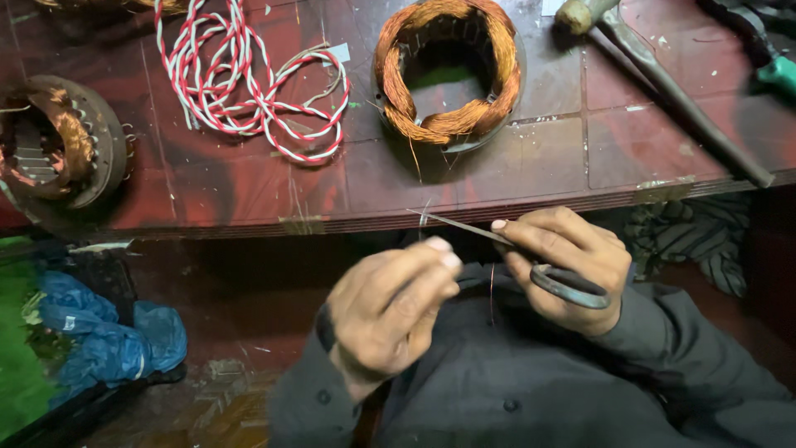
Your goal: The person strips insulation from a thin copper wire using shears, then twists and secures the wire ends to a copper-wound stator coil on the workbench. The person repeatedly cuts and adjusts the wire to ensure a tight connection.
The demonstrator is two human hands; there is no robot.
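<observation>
The right hand (564, 265) is closed through the loops of dark metal scissors (531, 261), blades pointing left. The left hand (390, 311) pinches a thin bare wire end (424, 217) at the blade tips, just below the edge of the red-brown wooden workbench (514, 174). A slip could nick the left fingertips (444, 253) or snap the fine strand. The copper-wound stator ring (448, 70) lies beyond on the bench.

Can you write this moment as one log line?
right hand: holds scissors | left hand: pinches thin wire at blades | bench: copper coil
</observation>
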